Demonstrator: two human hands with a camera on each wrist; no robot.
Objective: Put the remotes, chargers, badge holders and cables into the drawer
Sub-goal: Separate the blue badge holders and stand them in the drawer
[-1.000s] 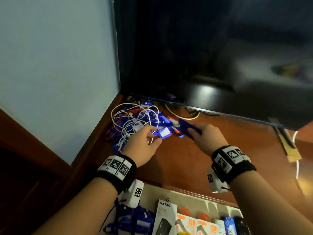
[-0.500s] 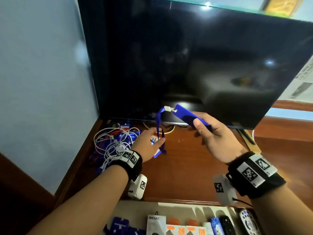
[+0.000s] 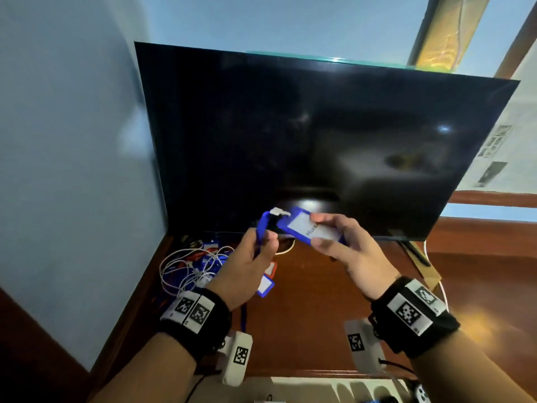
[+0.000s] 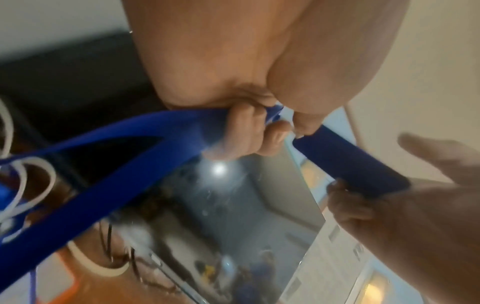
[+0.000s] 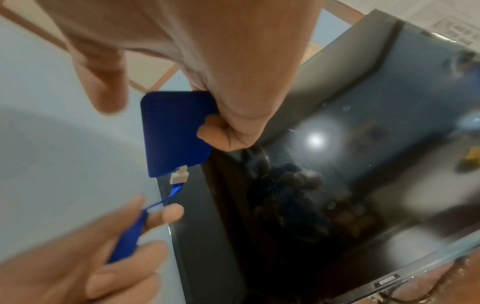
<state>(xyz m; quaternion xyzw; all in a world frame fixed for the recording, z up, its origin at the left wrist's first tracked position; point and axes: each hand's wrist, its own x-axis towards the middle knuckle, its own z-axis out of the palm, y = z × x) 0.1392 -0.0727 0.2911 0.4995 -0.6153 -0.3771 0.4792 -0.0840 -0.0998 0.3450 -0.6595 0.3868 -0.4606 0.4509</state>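
Observation:
A blue badge holder (image 3: 308, 226) with a white card in it is held up in front of the TV by my right hand (image 3: 319, 231), thumb on the card and fingers beneath. From below, the right wrist view shows the holder's plain blue back (image 5: 174, 133) and its white clip. My left hand (image 3: 266, 239) pinches the holder's blue lanyard (image 4: 116, 164) just below the clip; the strap hangs down toward a tangle of white cables and blue lanyards (image 3: 197, 266) at the table's back left. Another badge holder (image 3: 266, 285) lies on the table under my left hand.
A dark TV (image 3: 319, 141) stands along the back of the wooden table (image 3: 313, 315), with a blue wall to the left. The open drawer (image 3: 290, 385) shows at the bottom edge, with a remote (image 3: 420, 395) in it. A cardboard piece (image 3: 427, 271) lies at the right.
Both hands have risen from the cable pile with the badge holder. The holder has turned so its white card faces me, and my left hand has slid up the lanyard.

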